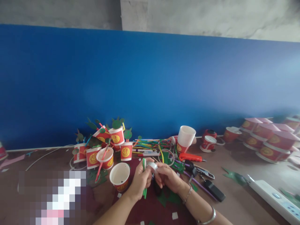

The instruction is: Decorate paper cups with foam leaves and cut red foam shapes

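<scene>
A green drinking straw [144, 193] runs upright through the closed fingers of my left hand [139, 181]. Between both hands is what looks like a roll of clear tape [152, 167]. The fingers of my right hand [170, 177] are closed on its right side, while my left thumb touches its left side. Just left of my left hand stands an open red-and-white paper cup [120, 173]. Something dark, partly hidden, lies under the hands. Green paper scraps [172, 197] are on the dark red mat below.
Decorated paper cups [93, 157] with green paper shapes cluster at the left. Colored straws [150, 144] and markers lie behind the hands, near a cup stack [186, 137]. To the right are an orange utility knife [191, 157], keys with a black fob [214, 190], and a white power strip [275, 198].
</scene>
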Demonstrator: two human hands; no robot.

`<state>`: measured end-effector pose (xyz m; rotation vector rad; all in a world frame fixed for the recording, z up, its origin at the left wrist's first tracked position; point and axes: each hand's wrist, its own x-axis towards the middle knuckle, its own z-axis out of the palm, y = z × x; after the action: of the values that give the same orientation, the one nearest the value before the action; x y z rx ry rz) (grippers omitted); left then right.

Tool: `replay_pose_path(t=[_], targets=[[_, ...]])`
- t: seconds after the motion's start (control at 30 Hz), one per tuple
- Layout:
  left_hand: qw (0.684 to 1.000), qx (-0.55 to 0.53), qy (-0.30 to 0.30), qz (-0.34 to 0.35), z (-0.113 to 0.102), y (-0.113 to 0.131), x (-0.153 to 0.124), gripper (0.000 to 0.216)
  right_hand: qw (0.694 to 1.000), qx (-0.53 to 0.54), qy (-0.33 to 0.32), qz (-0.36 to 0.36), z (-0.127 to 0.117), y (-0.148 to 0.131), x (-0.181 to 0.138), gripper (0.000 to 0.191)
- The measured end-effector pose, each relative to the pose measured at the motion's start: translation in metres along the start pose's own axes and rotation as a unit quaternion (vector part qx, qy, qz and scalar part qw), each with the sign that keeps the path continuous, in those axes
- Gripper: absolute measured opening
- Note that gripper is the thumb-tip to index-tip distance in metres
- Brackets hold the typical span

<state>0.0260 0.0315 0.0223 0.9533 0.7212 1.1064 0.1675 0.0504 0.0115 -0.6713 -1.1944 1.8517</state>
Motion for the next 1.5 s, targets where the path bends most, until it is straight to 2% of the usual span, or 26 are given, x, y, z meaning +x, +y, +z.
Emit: replay_pose_path(t=[0.23, 0.4, 0.5, 0.6, 0.73, 0.9, 0.97, 1.1, 1.3, 1.5], targets=[[0.994, -0.097, 0.003, -0.041, -0.002, 0.004, -0.001, 0.039, 1.0, 0.017, -0.015, 0.014, 0.001, 0.001, 0.0, 0.029], [0.992, -0.108, -0.028, -0.055, -0.005, 0.006, -0.003, 0.041, 0.999, 0.02, -0.032, -0.001, -0.005, 0.001, 0.0, 0.031], [0.995, -0.063, -0.028, -0.077, -0.003, 0.005, -0.002, 0.035, 0.999, 0.003, -0.039, 0.009, -0.007, -0.001, -0.001, 0.033], [0.995, -0.031, -0.013, -0.094, -0.001, 0.005, -0.001, 0.035, 1.0, -0.016, -0.008, -0.002, -0.007, -0.005, -0.001, 0.032], [0.995, -0.074, 0.013, -0.072, 0.001, 0.005, 0.0, 0.04, 0.995, -0.061, 0.058, -0.062, -0.004, -0.006, 0.001, 0.033], [0.993, -0.092, 0.007, -0.078, 0.001, 0.006, 0.001, 0.04, 0.96, -0.183, 0.17, -0.128, -0.004, 0.001, 0.006, 0.041], [0.993, -0.072, -0.008, -0.095, 0.001, 0.006, 0.002, 0.039, 0.945, -0.217, 0.192, -0.15, -0.005, 0.004, 0.007, 0.047], [0.994, -0.023, -0.018, -0.103, 0.001, 0.004, 0.002, 0.039, 0.923, -0.289, 0.187, -0.171, -0.004, 0.007, 0.004, 0.048], [0.998, 0.039, 0.01, -0.048, 0.005, 0.003, -0.002, 0.038, 0.881, -0.379, 0.184, -0.213, 0.004, 0.0, -0.001, 0.04], [0.994, 0.098, -0.016, -0.037, 0.012, 0.003, -0.008, 0.033, 0.868, -0.422, 0.139, -0.219, 0.003, -0.005, -0.003, 0.035]])
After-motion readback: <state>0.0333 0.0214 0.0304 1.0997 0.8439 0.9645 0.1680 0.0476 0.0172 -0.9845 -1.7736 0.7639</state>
